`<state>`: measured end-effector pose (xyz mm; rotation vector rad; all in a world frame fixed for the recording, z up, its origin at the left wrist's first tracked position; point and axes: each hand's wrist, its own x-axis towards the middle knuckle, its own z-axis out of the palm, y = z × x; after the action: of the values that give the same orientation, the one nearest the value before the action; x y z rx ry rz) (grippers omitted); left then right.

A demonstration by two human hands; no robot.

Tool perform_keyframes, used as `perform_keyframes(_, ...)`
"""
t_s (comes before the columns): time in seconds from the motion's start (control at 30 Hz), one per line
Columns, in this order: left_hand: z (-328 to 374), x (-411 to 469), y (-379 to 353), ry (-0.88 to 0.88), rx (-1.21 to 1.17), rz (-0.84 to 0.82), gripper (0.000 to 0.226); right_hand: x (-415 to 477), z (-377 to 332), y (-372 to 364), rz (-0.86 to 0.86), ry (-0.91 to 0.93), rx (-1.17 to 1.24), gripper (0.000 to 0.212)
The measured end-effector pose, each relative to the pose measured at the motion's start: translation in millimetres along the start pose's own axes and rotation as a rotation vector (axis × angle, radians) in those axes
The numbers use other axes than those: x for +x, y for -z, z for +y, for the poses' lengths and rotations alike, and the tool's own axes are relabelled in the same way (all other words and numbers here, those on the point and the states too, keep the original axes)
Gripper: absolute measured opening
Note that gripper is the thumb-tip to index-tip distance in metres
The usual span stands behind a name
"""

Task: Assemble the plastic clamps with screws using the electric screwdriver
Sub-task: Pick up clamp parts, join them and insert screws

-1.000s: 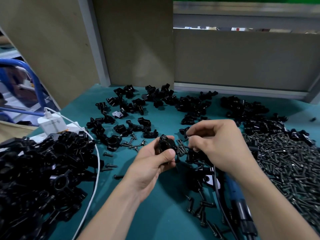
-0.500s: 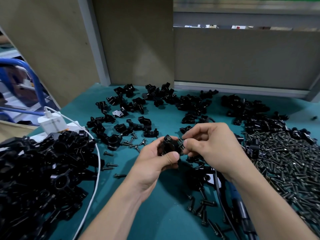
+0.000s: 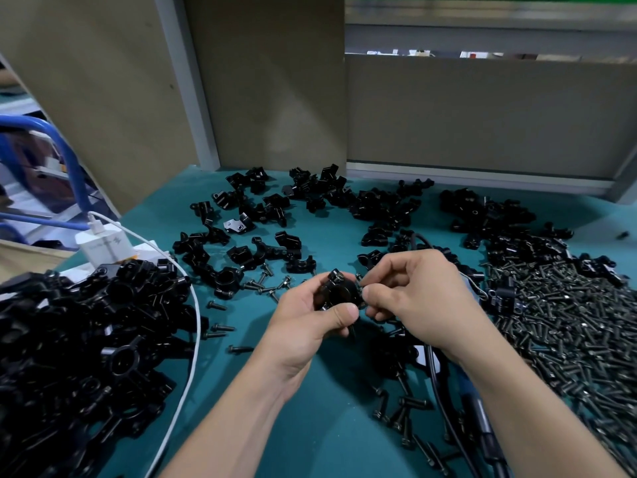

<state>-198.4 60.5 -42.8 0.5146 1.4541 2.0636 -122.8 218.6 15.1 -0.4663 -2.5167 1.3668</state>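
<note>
The teal table (image 3: pixel 327 443) is covered with black parts. On the left is a big heap of plastic clamps (image 3: pixel 86 357). On the right is a wide pile of screws (image 3: pixel 568 322). More clamp pieces (image 3: pixel 379 208) lie spread out at the back. The electric screwdriver (image 3: pixel 482 422) lies on the table under the right forearm, and no hand holds it.

The left hand (image 3: pixel 306 326) has its fingers and thumb curled round one clamp (image 3: pixel 339 291), held up above the middle of the table. The right hand (image 3: pixel 420 294) pinches something tiny at the clamp's edge with finger and thumb. It looks like a screw (image 3: pixel 359 280), but it is mostly hidden.

I think this step is putting the screw into its hole by hand. Next, the screw must sit straight, and then the right hand must pick up the screwdriver.

A second ago the right hand was a little way from the clamp. Now its fingertips touch it.
</note>
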Motion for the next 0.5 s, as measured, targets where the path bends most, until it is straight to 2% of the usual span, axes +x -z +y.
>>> perform_keyframes(0.13, -0.6, -0.8, -1.0, -0.040, 0.023, 0.026, 0.038, 1.6, 1.9, -7.9, 0.054, 0.001, -0.136, 0.020)
perform_keyframes(0.23, -2.5, -0.9, -1.3, -0.058, 0.055, 0.031, 0.034, 2.3, 5.0, -18.3, 0.118, -0.006, -0.281, 0.040)
perform_keyframes(0.3, -2.4, -1.0, -1.5, -0.058, 0.067, 0.027, 0.035, 1.5, 5.7, -20.4, 0.111, 0.022, -0.324, 0.046)
perform_keyframes(0.37, -1.8, -1.1, -1.4, -0.054, 0.069, 0.034, 0.035, 1.3, 6.5, -14.0, 0.037, 0.047, -0.277, 0.044)
perform_keyframes(0.5, -0.9, -0.7, -2.6, -0.054, 0.063, 0.046, 0.037, 2.1, 4.8, -1.6, -0.056, 0.094, -0.265, 0.019)
